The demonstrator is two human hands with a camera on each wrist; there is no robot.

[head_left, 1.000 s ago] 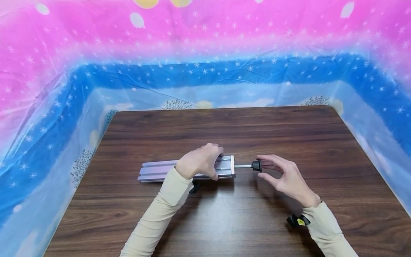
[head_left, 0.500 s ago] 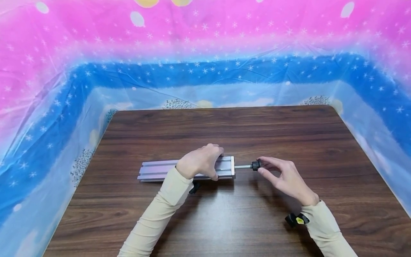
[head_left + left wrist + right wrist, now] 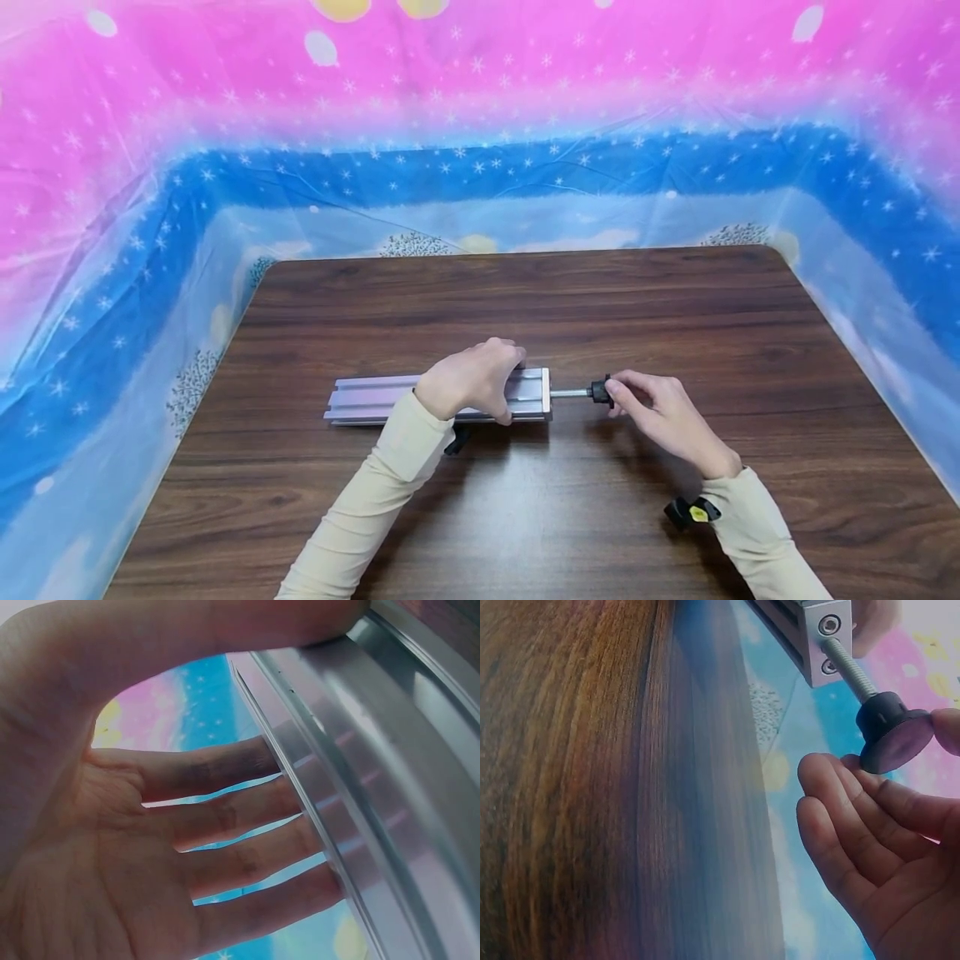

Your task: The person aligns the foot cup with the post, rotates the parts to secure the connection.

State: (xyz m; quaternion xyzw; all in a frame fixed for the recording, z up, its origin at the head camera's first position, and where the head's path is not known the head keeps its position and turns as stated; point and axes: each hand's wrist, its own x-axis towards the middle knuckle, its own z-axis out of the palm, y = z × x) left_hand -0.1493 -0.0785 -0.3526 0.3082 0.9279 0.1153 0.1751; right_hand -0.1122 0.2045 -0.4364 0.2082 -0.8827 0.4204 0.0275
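An aluminium profile (image 3: 367, 400) with long grooves lies crosswise on the table. My left hand (image 3: 471, 379) grips it from above near its right end, thumb on the near side and fingers on the far side. In the left wrist view, the thumb and several fingers span the profile (image 3: 352, 750). From the end plate (image 3: 829, 637), which has socket screws, a threaded rod (image 3: 847, 667) sticks out to a black levelling foot (image 3: 892, 735). My right hand (image 3: 667, 415) pinches the foot's disc at its rim between thumb and fingers. The other fingers (image 3: 821, 825) are loosely bent below it.
The dark wood-grain table (image 3: 525, 308) extends around both hands. Behind and beside it hangs a pink and blue snowflake cloth (image 3: 480, 167). A black wrist device (image 3: 690, 512) with a yellow mark sits at the right cuff.
My right hand's fingers, loose round the foot a second ago, have closed on its disc, and the thumb has swung up across the rim. The left hand and the profile stay nearly in place.
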